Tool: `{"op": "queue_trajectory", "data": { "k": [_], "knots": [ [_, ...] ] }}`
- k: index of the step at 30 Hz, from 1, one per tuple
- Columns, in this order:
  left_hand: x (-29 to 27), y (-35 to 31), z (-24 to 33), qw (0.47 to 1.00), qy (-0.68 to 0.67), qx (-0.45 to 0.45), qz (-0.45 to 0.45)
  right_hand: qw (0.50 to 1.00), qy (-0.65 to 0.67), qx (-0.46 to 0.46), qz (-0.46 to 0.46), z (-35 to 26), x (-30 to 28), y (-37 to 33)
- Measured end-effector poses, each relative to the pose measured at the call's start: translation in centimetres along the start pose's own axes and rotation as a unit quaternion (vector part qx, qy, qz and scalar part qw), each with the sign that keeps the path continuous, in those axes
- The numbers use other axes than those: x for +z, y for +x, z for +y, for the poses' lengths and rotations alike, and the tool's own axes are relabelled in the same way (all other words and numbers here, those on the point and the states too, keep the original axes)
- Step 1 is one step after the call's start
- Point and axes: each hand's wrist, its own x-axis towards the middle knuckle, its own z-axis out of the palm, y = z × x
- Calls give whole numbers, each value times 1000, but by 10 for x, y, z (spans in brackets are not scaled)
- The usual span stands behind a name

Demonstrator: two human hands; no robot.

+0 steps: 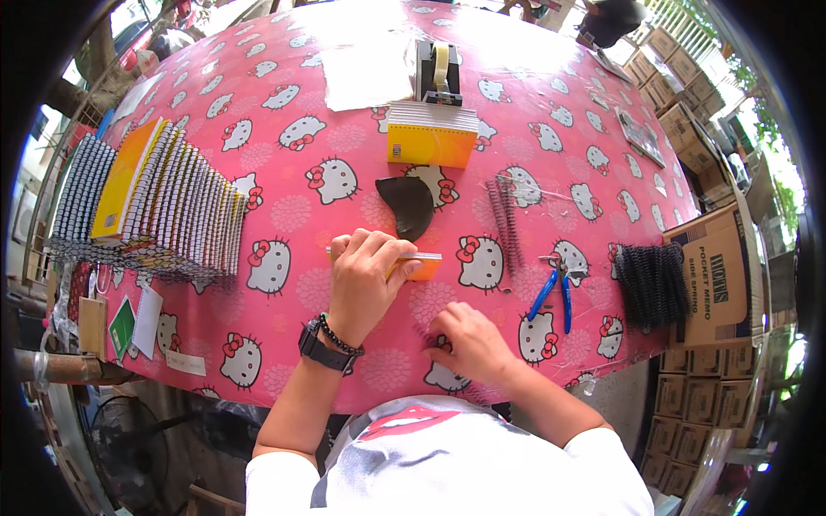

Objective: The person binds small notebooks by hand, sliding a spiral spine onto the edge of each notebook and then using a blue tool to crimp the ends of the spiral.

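My left hand (366, 275), with a black watch and a beaded bracelet at the wrist, is closed around a small orange memo pad (424, 268) standing on its edge. Much of the pad is hidden behind my fingers. To its right and nearer my body, my right hand (471, 342) pinches a thin dark spiral binding coil (424, 334), mostly covered by the hand. Just beyond the pad lies a curved black piece (409, 206). A loose row of dark coils (506, 225) and blue-handled pliers (551, 292) rest on the table to the right.
Stacked spiral notebooks (163, 202) fill the left side of the pink patterned table (379, 370). Ahead stand a yellow stack of pads (430, 144) and a tape dispenser (440, 73). A bundle of black coils (651, 286) leans by a cardboard box (718, 275) at the right edge.
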Motion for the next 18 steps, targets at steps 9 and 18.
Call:
{"op": "queue_trajectory", "data": {
  "k": [9, 18],
  "knots": [
    [1, 2, -2, 1000, -7, 14, -15, 970, 218, 35, 104, 19, -61, 24],
    [-3, 5, 2, 999, -30, 17, -38, 966, 223, -19, 126, 30, -62, 44]
  ]
}}
